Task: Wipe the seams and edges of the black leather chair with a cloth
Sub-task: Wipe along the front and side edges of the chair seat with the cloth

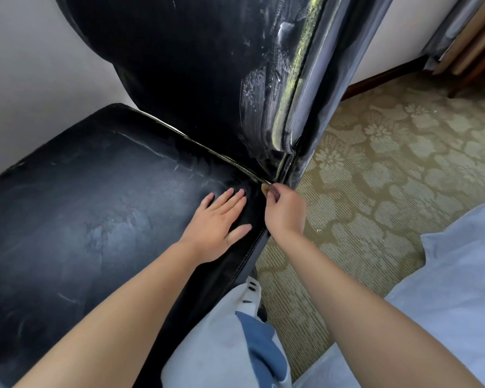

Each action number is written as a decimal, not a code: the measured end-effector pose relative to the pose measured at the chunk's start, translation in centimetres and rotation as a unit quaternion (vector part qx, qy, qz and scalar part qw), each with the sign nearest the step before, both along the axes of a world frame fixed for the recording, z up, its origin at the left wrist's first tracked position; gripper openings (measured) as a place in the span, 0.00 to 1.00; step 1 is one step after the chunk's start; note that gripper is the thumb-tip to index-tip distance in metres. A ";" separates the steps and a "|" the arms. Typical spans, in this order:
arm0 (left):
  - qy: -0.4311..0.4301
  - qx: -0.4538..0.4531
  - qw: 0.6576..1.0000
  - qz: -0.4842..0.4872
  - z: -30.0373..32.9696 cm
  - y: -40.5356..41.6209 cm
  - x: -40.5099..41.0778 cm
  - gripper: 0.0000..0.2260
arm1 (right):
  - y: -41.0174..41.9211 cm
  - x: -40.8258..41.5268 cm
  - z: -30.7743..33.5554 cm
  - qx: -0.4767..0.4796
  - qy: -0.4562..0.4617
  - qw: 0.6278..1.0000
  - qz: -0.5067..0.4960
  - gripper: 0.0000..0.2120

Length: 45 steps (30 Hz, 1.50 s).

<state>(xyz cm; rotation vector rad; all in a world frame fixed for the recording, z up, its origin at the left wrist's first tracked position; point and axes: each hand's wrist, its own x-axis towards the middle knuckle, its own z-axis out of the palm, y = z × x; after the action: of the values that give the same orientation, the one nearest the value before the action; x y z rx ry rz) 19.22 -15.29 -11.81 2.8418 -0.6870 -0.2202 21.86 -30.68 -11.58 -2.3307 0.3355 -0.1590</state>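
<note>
Left hand (219,219) lies flat, fingers (230,196) spread, steadying the seat (95,205); right hand (284,211) fingers pinch a cloth (264,189) into the seam (230,161) just ahead.

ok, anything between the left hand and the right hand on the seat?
Head view: only bare black seat cushion lies between the flat left hand and the right hand, which pinches a small cloth.

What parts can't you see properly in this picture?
- Cloth: head view, only a small tan bit shows; the right hand covers the rest.
- Chair: back top and seat left cut off by the frame.
- Seam depth: dark, cannot tell.
- Under the left hand: hidden.
</note>
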 end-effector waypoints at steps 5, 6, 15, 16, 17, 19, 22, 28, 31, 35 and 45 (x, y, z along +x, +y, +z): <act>0.011 -0.036 0.999 0.004 0.2 0.4 0.1 0.30 | -0.1 0.3 0.3 -0.047 0.001 0.997 0.055 0.13; 0.011 -0.044 0.999 0.008 0.4 0.5 0.1 0.28 | -0.5 -0.3 0.2 -0.049 -0.006 0.997 0.065 0.13; -0.034 0.012 0.998 0.049 0.1 0.6 0.2 0.31 | 0.0 -0.8 0.0 -0.046 -0.014 0.999 -0.011 0.13; -0.030 0.025 0.998 0.055 0.1 0.6 0.2 0.32 | 0.1 -0.5 0.1 -0.053 -0.020 0.998 -0.011 0.12; -0.029 0.032 0.997 0.057 0.1 0.6 0.2 0.32 | 0.2 -0.2 0.1 -0.061 -0.026 0.998 -0.007 0.12; -0.030 0.039 0.997 0.057 0.1 0.5 0.3 0.33 | 0.4 0.3 0.3 -0.085 -0.034 0.996 0.005 0.12; -0.036 0.045 0.997 0.058 0.0 0.4 0.3 0.32 | 0.4 0.3 0.3 -0.117 -0.045 0.992 0.027 0.12; -0.041 0.051 0.996 0.055 -0.1 0.4 0.1 0.33 | 0.2 -1.6 0.4 -0.151 -0.057 0.985 0.056 0.13; -0.045 0.046 0.996 0.070 -0.1 0.2 0.4 0.36 | 1.2 -0.1 1.0 -0.148 -0.014 0.987 0.055 0.14; -0.043 0.030 0.995 0.084 0.0 0.3 0.8 0.36 | 2.0 0.4 1.2 -0.157 -0.017 0.984 0.087 0.12; -0.114 -0.012 0.990 0.087 -0.4 0.8 1.3 0.23 | 1.4 -0.5 0.5 -0.157 0.012 0.987 0.002 0.13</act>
<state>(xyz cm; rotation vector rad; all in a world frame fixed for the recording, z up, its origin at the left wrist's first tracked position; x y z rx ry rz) 20.56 -14.53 -12.23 2.9103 -0.4739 0.1429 21.31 -29.25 -11.12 -2.6473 0.3366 -0.1938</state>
